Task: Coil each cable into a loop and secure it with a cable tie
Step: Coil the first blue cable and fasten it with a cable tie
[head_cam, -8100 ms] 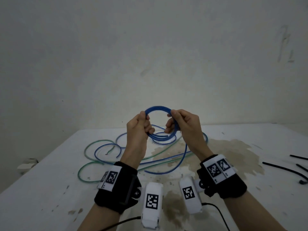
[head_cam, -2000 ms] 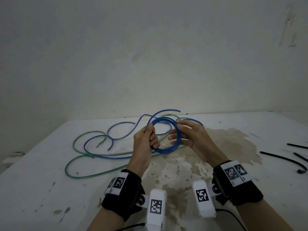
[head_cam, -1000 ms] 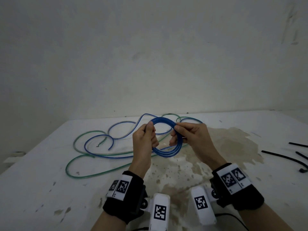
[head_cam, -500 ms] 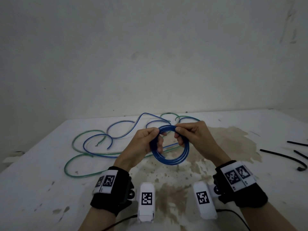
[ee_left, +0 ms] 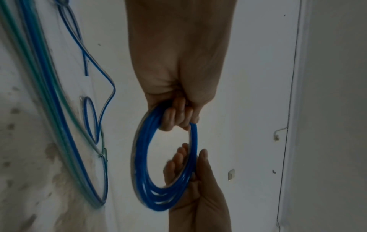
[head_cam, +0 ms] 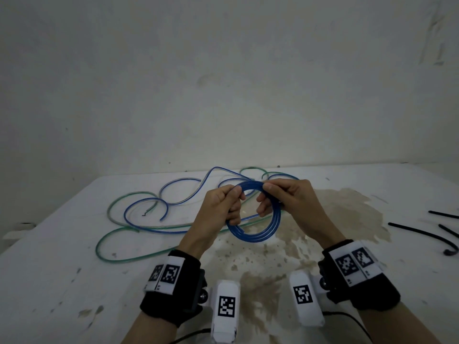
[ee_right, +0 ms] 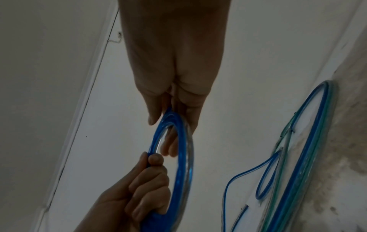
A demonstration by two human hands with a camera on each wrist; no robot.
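Observation:
A blue cable wound into a small coil (head_cam: 258,233) hangs in the air above the table, held by both hands. My left hand (head_cam: 224,203) grips the coil's left side with curled fingers (ee_left: 178,117). My right hand (head_cam: 278,198) pinches the coil's top right between thumb and fingers (ee_right: 168,146). The coil (ee_left: 143,164) shows several turns in the left wrist view and appears edge-on as a coil (ee_right: 184,157) in the right wrist view. Loose blue cables (head_cam: 146,207) and a green cable (head_cam: 111,254) lie spread on the table behind and to the left.
The white table (head_cam: 62,294) has a brown stain (head_cam: 335,212) under and to the right of my hands. Black cable ties (head_cam: 422,234) lie near the right edge. A bare wall stands close behind the table.
The coil has come lower and turned more upright. My left hand has shifted from the coil's top down its left side; the loose tail has been wound in.

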